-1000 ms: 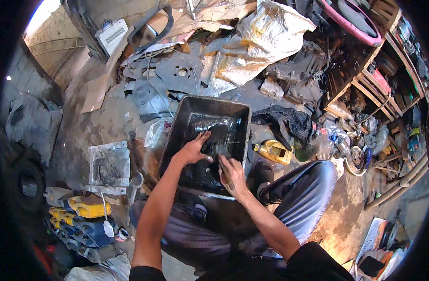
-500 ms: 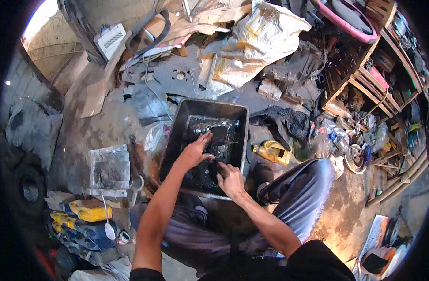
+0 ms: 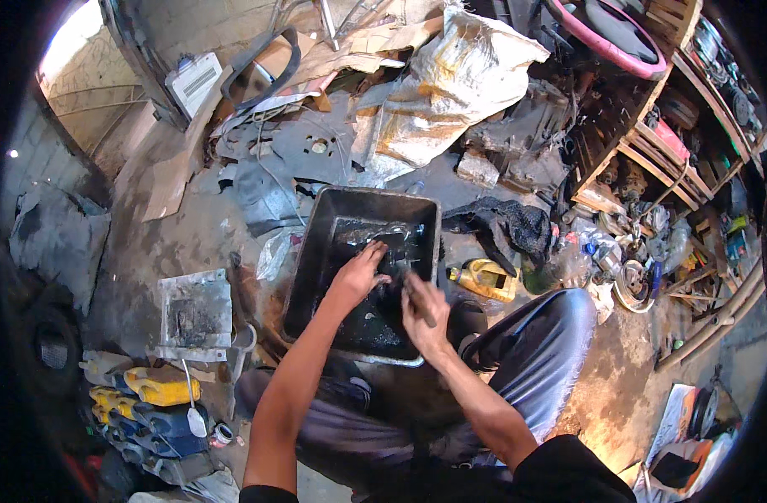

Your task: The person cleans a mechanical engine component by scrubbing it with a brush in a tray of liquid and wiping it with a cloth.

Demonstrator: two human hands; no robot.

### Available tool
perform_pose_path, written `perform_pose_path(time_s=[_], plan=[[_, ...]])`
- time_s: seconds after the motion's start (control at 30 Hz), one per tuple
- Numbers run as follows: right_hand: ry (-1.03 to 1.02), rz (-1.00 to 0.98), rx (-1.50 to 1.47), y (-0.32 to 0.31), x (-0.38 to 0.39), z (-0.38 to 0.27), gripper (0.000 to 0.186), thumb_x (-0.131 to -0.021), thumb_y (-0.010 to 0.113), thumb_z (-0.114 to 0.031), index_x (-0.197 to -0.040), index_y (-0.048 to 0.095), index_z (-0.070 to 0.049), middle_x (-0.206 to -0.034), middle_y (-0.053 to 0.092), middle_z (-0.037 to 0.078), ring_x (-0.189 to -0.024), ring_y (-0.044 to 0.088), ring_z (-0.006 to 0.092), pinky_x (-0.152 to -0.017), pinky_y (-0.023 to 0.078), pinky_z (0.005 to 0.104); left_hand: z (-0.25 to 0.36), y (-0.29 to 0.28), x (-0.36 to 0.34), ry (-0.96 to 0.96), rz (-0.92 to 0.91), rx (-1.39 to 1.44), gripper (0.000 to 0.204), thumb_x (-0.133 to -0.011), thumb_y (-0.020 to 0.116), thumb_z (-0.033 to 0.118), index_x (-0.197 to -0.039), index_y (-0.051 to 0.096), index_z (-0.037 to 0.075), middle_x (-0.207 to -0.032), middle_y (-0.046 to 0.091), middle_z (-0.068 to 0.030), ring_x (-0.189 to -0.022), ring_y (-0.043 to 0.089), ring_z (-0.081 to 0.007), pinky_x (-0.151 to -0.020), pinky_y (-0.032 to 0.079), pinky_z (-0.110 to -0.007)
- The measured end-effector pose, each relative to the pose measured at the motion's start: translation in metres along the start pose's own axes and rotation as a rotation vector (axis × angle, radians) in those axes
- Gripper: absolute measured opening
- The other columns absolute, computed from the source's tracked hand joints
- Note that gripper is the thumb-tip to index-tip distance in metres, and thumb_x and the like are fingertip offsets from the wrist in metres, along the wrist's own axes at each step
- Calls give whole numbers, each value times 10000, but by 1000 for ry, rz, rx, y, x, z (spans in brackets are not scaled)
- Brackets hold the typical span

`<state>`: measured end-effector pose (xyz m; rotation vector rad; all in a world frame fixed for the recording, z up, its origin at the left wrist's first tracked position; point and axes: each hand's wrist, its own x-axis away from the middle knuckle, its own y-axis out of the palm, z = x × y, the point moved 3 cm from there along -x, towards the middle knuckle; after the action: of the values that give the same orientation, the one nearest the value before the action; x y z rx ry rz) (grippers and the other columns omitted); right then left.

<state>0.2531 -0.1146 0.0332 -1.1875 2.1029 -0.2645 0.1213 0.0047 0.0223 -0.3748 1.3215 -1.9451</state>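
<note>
A black rectangular tray (image 3: 306, 285) with dark, wet contents sits on the floor between my legs. Inside it, my left hand (image 3: 358, 275) has its fingers bent over a dark part (image 3: 390, 261), whose outline is hard to make out, holding it against the bottom. Just right of it, my right hand (image 3: 425, 317) grips a wooden-handled brush-like tool (image 3: 419, 302); its lower end is blurred over the dark part.
Yellow jug (image 3: 491, 280) right of the tray, grimy metal pan (image 3: 195, 310) left. Stacked yellow and blue jugs (image 3: 162, 387) lie lower left, a white sack (image 3: 446, 80) and scrap behind, a cluttered wooden rack (image 3: 652, 147) at the right.
My right hand has kept shifting, now blurred near the tray's right side with the handle more visible. My left hand stays over the dark part. The whole view has shifted slightly.
</note>
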Motion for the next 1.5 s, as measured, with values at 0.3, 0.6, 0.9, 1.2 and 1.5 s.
perform_pose_path(time_s=[0.3,0.6,0.9,1.2,1.5], plan=[[-225,-556,330,16,45,19,311,-723,613,-112,-1023,678,-68,-751,651,115,-783,637,248,-950,383,450,-10,-3,-5,18,-44,-108,655,-808,659,388,-1350,449,87,-1396,461,-123,-1196,509,-334,-996,430,-416],[-414,-702,222,104,30,-16,354,-757,623,-128,-1105,638,-67,-973,642,161,-909,633,319,-803,500,418,-19,-38,10,-24,103,24,341,-832,542,-13,-1163,600,46,-1152,589,-147,-1068,574,-332,-890,485,-404],[-3,-1025,460,57,32,18,282,-752,610,-55,-1018,694,-88,-908,675,195,-859,661,374,-763,546,459,-11,-52,22,-109,191,43,248,-830,607,84,-1057,547,4,-1079,550,-180,-1022,554,-363,-877,467,-444],[65,-626,77,-17,-50,-13,285,-792,667,-100,-1066,665,-23,-864,671,228,-829,660,384,-748,532,434,-60,-1,37,-398,229,212,573,-867,630,270,-1250,392,-85,-1223,484,-284,-1126,507,-426,-960,421,-484],[418,-50,-174,-28,-84,77,258,-837,683,-231,-1004,678,-36,-917,702,174,-894,679,282,-801,498,374,-54,-2,6,-754,140,632,478,-911,586,403,-983,576,-70,-797,681,-191,-821,676,-353,-748,521,-423]])
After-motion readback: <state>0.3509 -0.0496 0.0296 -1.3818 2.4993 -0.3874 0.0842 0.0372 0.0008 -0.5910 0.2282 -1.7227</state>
